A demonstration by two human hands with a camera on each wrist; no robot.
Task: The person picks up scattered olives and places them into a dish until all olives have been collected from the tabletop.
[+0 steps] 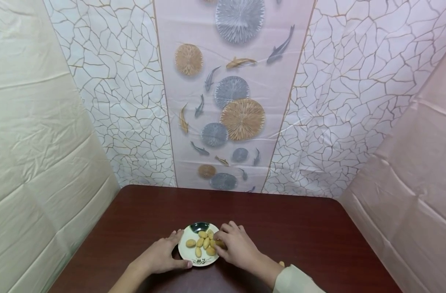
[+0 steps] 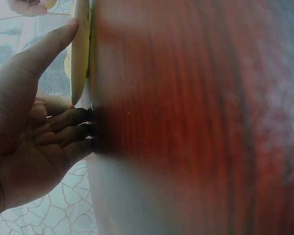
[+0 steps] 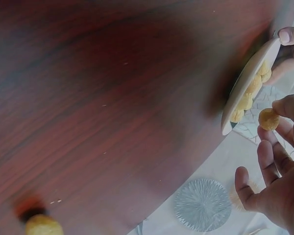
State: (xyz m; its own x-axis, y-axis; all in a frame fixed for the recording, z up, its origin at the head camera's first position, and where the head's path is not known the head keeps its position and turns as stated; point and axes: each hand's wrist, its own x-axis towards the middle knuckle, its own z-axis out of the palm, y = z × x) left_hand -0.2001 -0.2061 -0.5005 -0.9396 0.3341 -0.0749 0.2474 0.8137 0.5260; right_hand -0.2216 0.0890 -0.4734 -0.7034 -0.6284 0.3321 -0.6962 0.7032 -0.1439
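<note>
A small round plate (image 1: 186, 256), pale with a dark green patch and a painted motif, carries several small yellow oval pieces (image 1: 198, 252), like fruit or tiny potatoes; their kind is unclear. At the plate's left side, my left hand (image 1: 160, 254) holds the rim between thumb and fingers. In the left wrist view, its other fingertips (image 2: 81, 131) rest at the tabletop. Over the plate's right edge, my right hand (image 1: 239, 247) pinches one yellow oval piece (image 3: 269, 119) between thumb and fingertips. The right wrist view shows this piece apart from the plate, its remaining fingers spread.
Another yellow piece (image 1: 281, 264) lies on the dark red-brown table (image 1: 299, 228), partly hidden behind the right forearm. A patterned cloth (image 1: 223, 162) hangs along the table's back edge, and plain pale cloths (image 1: 398, 195) hang at both sides.
</note>
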